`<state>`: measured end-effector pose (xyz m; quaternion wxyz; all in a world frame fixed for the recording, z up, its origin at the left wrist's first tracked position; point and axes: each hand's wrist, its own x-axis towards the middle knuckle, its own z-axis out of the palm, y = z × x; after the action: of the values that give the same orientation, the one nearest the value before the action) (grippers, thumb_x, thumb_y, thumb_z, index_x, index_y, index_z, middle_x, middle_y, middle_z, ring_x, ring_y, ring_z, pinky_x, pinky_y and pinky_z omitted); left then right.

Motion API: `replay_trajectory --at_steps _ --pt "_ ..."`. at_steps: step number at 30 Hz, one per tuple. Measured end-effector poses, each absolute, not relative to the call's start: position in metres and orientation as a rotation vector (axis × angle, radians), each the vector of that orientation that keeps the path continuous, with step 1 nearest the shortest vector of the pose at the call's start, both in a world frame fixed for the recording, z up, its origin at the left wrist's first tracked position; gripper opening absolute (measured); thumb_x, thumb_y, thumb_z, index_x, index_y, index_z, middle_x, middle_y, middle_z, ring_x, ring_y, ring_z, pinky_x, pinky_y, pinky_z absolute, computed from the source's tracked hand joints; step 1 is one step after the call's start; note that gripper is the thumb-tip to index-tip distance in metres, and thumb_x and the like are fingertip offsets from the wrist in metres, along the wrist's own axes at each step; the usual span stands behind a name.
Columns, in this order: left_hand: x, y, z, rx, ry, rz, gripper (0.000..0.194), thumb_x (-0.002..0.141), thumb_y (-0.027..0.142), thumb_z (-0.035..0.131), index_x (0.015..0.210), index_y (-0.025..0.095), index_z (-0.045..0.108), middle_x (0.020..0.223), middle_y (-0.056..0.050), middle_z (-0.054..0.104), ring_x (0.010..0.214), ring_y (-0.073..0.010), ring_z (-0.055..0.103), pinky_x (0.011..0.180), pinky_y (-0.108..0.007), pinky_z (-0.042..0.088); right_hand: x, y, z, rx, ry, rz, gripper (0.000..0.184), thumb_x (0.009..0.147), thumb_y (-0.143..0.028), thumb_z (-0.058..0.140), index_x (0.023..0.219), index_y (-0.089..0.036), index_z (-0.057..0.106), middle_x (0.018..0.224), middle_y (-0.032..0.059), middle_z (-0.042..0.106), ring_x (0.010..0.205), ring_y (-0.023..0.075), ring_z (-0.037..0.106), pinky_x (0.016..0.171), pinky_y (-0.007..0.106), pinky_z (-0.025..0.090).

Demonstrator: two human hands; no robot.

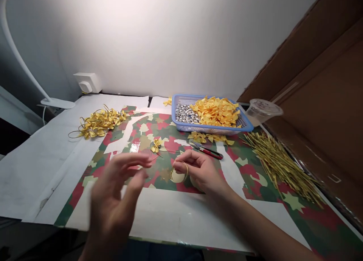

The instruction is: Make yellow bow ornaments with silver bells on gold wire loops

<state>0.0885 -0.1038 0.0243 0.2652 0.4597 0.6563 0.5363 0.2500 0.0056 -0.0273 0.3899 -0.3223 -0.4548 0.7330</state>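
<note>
Between the thumb and fingers of my right hand (pixel 200 169) is a thin gold wire bent into a ring (pixel 179 180), held a little above the patterned sheet. My left hand (pixel 120 189), slightly blurred, is raised to the left of it, thumb and fingers apart with nothing seen between them. Just beyond the hands, a small yellow bow (pixel 155 145) lies on the sheet. Red-handled tweezers or a similar slim tool (pixel 210 152) rest past my right hand, their exact kind unclear.
A blue basket (pixel 210 130) holds silver beads (pixel 186 114) and yellow bows (pixel 217 111). Finished-looking bow rings (pixel 100 123) are heaped at left. Gold wire stems (pixel 280 164) lie at right, near a clear plastic cup (pixel 263 110) and a cardboard wall (pixel 320 72). A lamp (pixel 58 103) stands back left.
</note>
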Motion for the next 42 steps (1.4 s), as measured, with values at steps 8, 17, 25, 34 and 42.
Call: replay_trajectory --at_steps 8,17,25,34,42 --pt "0.1 -0.067 0.006 0.931 1.397 1.075 0.026 0.071 0.031 0.077 0.092 0.017 0.068 0.08 -0.005 0.077 0.079 -0.0187 0.072 0.071 -0.023 0.057 0.25 0.001 -0.025 -0.796 -1.253 1.755 0.018 0.064 -0.032 0.082 0.068 -0.02 0.07 0.067 -0.0009 0.069 0.062 0.012 0.063 0.06 0.024 0.052" --pt "0.1 -0.067 -0.001 0.927 1.432 1.167 0.012 0.072 0.026 0.075 0.08 0.018 0.077 0.074 -0.002 0.078 0.07 -0.0163 0.073 0.065 -0.019 0.06 0.251 0.002 -0.022 -0.822 -1.299 1.704 0.013 0.065 -0.028 0.081 0.067 -0.02 0.071 0.069 -0.0006 0.068 0.065 0.0126 0.062 0.061 0.025 0.05" --pt "0.099 -0.066 -0.004 0.912 1.496 1.155 0.017 0.071 0.029 0.076 0.083 0.017 0.076 0.072 -0.003 0.078 0.067 -0.0171 0.073 0.063 -0.02 0.061 0.251 0.004 -0.022 -0.842 -1.241 1.743 0.019 0.062 -0.034 0.084 0.066 -0.02 0.072 0.062 -0.0023 0.066 0.059 0.0101 0.058 0.06 0.023 0.048" --pt "0.097 -0.065 -0.008 0.939 1.519 1.142 0.019 0.072 0.031 0.074 0.084 0.017 0.076 0.071 -0.003 0.077 0.069 -0.0186 0.073 0.064 -0.022 0.06 0.254 0.008 -0.022 -0.819 -1.216 1.737 0.017 0.062 -0.034 0.084 0.066 -0.023 0.071 0.062 -0.0038 0.066 0.057 0.0085 0.06 0.057 0.021 0.049" --pt "0.099 -0.066 -0.002 0.916 1.444 1.12 0.018 0.071 0.029 0.074 0.083 0.016 0.077 0.077 -0.005 0.078 0.075 -0.0214 0.074 0.068 -0.024 0.061 0.252 0.004 -0.027 -0.846 -1.32 1.682 0.013 0.065 -0.03 0.081 0.069 -0.021 0.072 0.067 -0.0005 0.069 0.063 0.0128 0.062 0.061 0.025 0.051"
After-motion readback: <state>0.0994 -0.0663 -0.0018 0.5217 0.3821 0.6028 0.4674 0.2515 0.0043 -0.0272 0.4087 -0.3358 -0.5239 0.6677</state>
